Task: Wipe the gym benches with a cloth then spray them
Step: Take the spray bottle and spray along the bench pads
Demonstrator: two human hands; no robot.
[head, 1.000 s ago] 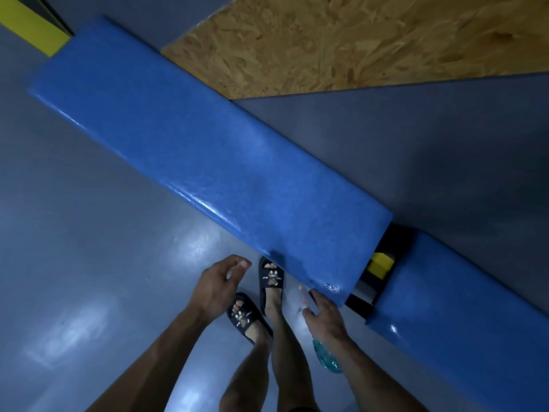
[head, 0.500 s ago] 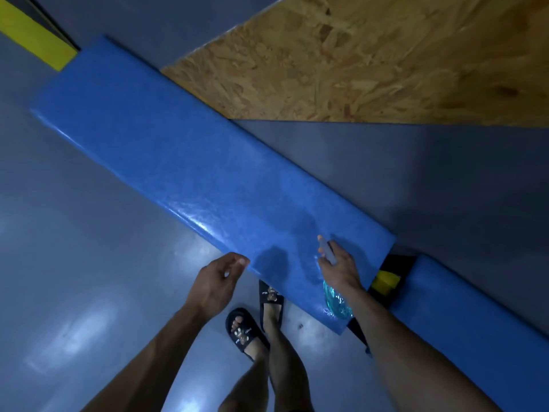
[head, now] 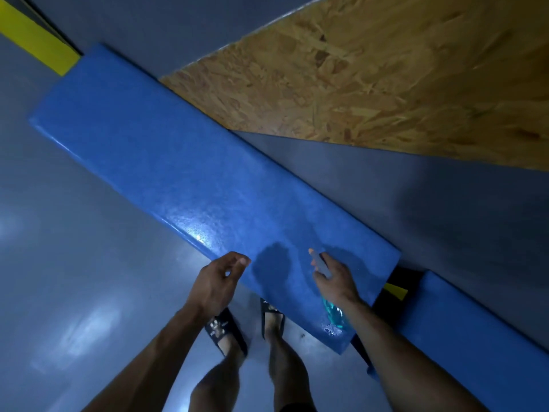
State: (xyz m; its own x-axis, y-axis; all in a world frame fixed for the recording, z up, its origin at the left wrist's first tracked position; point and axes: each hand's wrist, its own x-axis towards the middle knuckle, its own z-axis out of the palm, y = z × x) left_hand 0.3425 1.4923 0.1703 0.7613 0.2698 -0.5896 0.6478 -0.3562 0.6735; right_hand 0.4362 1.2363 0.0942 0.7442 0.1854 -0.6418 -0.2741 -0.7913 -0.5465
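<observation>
My right hand (head: pixel 335 278) grips the spray bottle (head: pixel 334 313) over the blue bench (head: pixel 178 173); my left hand (head: pixel 215 282) hangs loosely curled, empty, at its near edge.

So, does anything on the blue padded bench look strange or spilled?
Nothing stands out. The blue padded bench lies unmarked; the right hand holds a clear spray bottle of teal liquid over it, the left hand empty.

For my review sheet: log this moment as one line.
phase: spraying | right hand: holds spray bottle over blue bench | left hand: empty, loosely curled | cloth: not visible
</observation>
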